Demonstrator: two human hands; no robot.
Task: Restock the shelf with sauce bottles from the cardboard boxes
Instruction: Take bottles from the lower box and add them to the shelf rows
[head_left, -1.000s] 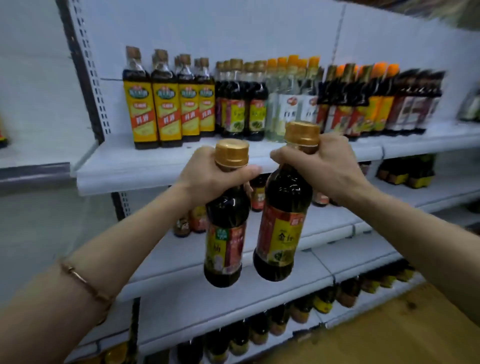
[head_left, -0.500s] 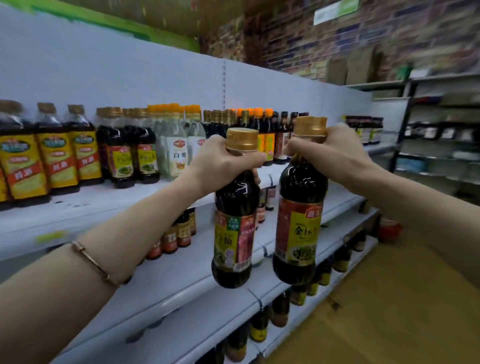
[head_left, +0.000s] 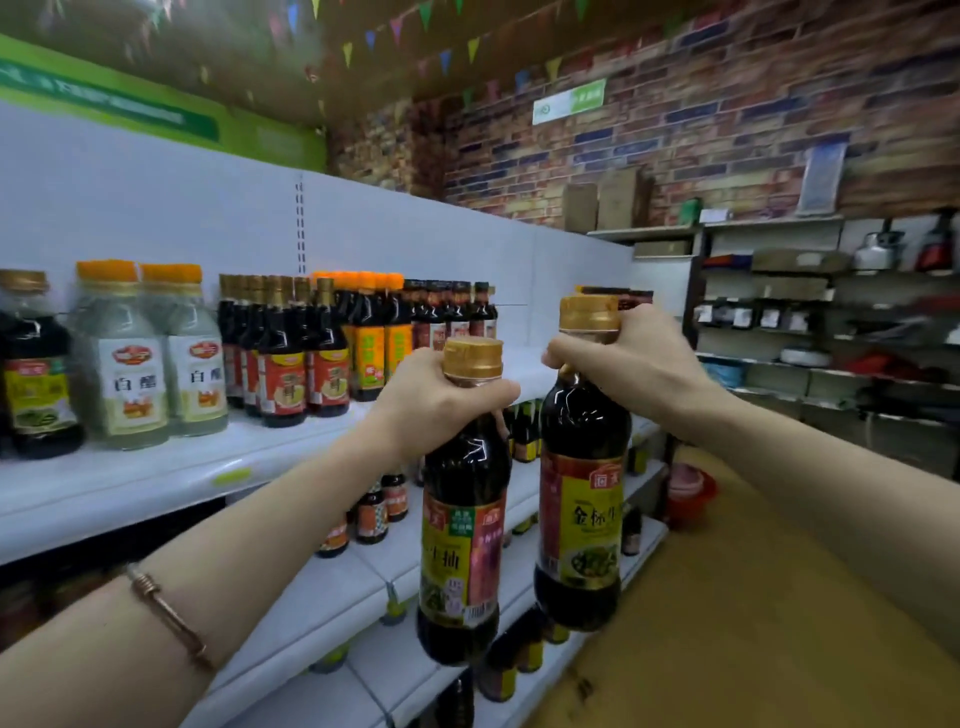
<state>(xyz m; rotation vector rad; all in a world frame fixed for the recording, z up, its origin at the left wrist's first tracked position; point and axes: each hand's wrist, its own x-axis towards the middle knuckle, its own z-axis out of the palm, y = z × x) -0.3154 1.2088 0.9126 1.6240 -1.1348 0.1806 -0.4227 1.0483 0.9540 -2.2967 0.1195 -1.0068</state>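
Before the shelving, head view: two dark sauce bottles are held up in the aisle, clear of every shelf board.
Left hand (head_left: 431, 400): curled round the neck of the left bottle (head_left: 461, 540), just under its gold cap.
Right hand (head_left: 623, 364): wrapped round the neck of the right bottle (head_left: 582, 509), which is held slightly higher.
Spacing: the bottles hang side by side, close together; whether they touch cannot be told.
Handling: both are full and are judged heavy; the smooth, glossy walls are judged slippery, and a drop could break them.
Hold: the narrow neck is judged the surest place; the base could be supported when setting down.
Top shelf (head_left: 156, 483): rows of dark sauces and two pale vinegar bottles (head_left: 150, 358) are stood upright.
Lower shelves: a few small bottles are seen.
Cardboard boxes: no supply box is seen.
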